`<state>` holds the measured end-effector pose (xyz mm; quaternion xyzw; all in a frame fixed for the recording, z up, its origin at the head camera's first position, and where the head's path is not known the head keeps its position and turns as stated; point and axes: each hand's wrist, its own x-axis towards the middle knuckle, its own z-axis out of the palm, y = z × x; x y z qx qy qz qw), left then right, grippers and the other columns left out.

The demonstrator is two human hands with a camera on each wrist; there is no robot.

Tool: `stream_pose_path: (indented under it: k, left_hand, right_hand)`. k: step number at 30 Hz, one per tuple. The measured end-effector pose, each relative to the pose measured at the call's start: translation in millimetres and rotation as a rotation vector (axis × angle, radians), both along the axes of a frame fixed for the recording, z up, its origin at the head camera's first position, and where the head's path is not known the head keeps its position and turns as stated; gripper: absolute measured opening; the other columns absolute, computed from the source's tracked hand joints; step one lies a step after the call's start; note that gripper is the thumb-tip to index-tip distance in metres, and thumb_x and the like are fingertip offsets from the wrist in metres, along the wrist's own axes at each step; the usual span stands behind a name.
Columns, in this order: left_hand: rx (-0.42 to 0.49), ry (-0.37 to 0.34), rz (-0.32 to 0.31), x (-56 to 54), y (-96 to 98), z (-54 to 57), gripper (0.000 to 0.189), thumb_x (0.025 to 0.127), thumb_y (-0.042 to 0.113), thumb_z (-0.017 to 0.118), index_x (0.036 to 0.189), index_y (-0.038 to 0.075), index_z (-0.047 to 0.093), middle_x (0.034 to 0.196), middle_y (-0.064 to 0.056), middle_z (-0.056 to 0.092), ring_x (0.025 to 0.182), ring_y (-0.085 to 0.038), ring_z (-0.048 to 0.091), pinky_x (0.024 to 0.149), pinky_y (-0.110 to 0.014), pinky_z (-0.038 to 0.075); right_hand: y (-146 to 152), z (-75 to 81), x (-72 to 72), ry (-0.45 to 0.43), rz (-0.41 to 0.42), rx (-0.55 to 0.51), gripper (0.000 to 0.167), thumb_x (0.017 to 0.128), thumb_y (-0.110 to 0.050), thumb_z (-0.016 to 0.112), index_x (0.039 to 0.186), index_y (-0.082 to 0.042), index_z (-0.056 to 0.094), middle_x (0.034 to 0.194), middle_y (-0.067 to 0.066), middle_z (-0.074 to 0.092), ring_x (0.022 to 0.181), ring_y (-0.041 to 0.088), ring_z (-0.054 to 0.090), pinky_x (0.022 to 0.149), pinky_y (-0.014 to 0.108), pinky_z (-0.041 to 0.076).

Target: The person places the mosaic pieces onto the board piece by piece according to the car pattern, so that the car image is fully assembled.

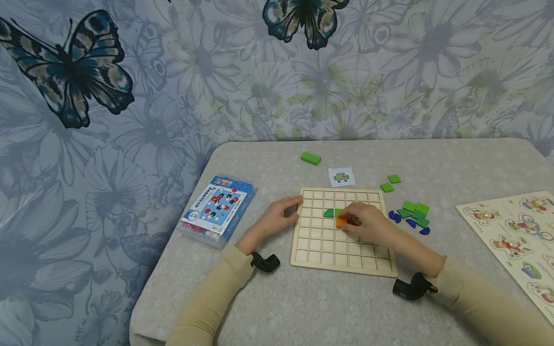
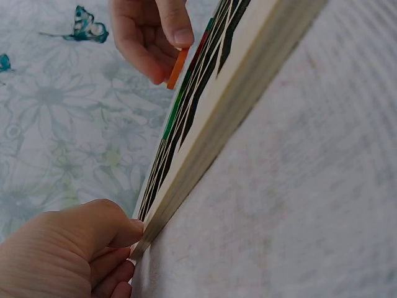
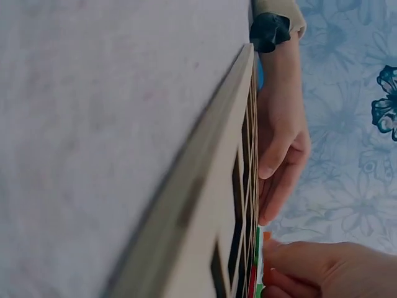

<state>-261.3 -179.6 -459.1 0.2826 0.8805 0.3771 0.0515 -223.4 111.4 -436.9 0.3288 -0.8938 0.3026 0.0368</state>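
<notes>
Pale surface (image 1: 337,307); floral wall (image 1: 195,72) bearing butterflies (image 1: 67,72). Right grip (image 1: 368,223) pinches orange tile (image 2: 178,69); left grip (image 1: 274,218) holds board (image 1: 322,245) edge.

We see a pale, faintly mottled tabletop (image 1: 329,307) with rounded far corners. On its left lies a blue-labelled plastic box (image 1: 218,209); in the middle, flat, a wooden grid board (image 1: 322,257). Beyond the board we find a green block (image 1: 310,158) and a small printed card (image 1: 341,177). To its right lie two green squares (image 1: 394,179), then nearer, loose green pieces (image 1: 409,206) among dark blue pieces (image 1: 411,223). Far right, we see a picture board (image 1: 480,218), partly cut off.
</notes>
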Motion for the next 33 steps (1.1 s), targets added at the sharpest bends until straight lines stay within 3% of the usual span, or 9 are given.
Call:
stream_pose_path:
  k: [8, 18, 22, 27, 33]
  left_hand:
    - [-0.008, -0.001, 0.003, -0.2, -0.1, -1.0, 0.053, 0.092, 0.012, 0.061, 0.141, 0.003, 0.043, 0.145, -0.009, 0.041, 0.134, -0.022, 0.033, 0.11, -0.032, 0.029]
    - [0.01, -0.002, 0.007, -0.8, -0.2, -3.7, 0.052, 0.092, 0.012, 0.06, 0.141, 0.003, 0.044, 0.145, -0.009, 0.041, 0.134, -0.022, 0.034, 0.109, -0.033, 0.029]
    - [0.01, -0.007, 0.005, -0.8, 0.4, -4.2, 0.052, 0.093, 0.012, 0.06, 0.141, 0.003, 0.044, 0.145, -0.009, 0.041, 0.134, -0.023, 0.035, 0.109, -0.033, 0.03]
    - [0.004, -0.018, 0.006, -1.8, 0.9, -3.2, 0.052, 0.093, 0.012, 0.059, 0.142, 0.004, 0.043, 0.145, -0.009, 0.041, 0.134, -0.022, 0.035, 0.108, -0.033, 0.031]
    - [-0.012, -0.013, 0.018, -1.7, 1.0, -2.2, 0.052, 0.092, 0.012, 0.06, 0.141, 0.004, 0.044, 0.144, -0.008, 0.042, 0.133, -0.023, 0.035, 0.108, -0.034, 0.031]
  right_hand:
    - [-3, -3.5, 0.7, 0.037, 0.012, 0.062, 0.027, 0.084, -0.015, 0.073, 0.108, -0.004, 0.068, 0.102, 0.006, 0.064, 0.085, 0.015, 0.055, 0.071, 0.033, 0.049]
    - [-2, -6.4, 0.4, 0.044, 0.019, 0.04, 0.025, 0.083, -0.014, 0.073, 0.107, -0.006, 0.069, 0.1, 0.003, 0.065, 0.085, 0.014, 0.057, 0.072, 0.032, 0.051]
    - [4, 1.2, 2.2, 0.017, 0.02, 0.015, 0.027, 0.084, -0.013, 0.073, 0.109, -0.004, 0.068, 0.103, 0.005, 0.065, 0.087, 0.017, 0.059, 0.075, 0.036, 0.052]
    - [36, 22.8, -1.5, 0.016, -0.03, -0.07, 0.028, 0.084, -0.006, 0.071, 0.11, 0.0, 0.067, 0.105, 0.011, 0.066, 0.091, 0.027, 0.062, 0.077, 0.044, 0.054]
    - [97, 30.4, -5.7, 0.021, -0.172, 0.011, 0.026, 0.084, -0.004, 0.069, 0.109, 0.001, 0.067, 0.103, 0.014, 0.067, 0.088, 0.03, 0.063, 0.074, 0.047, 0.054]
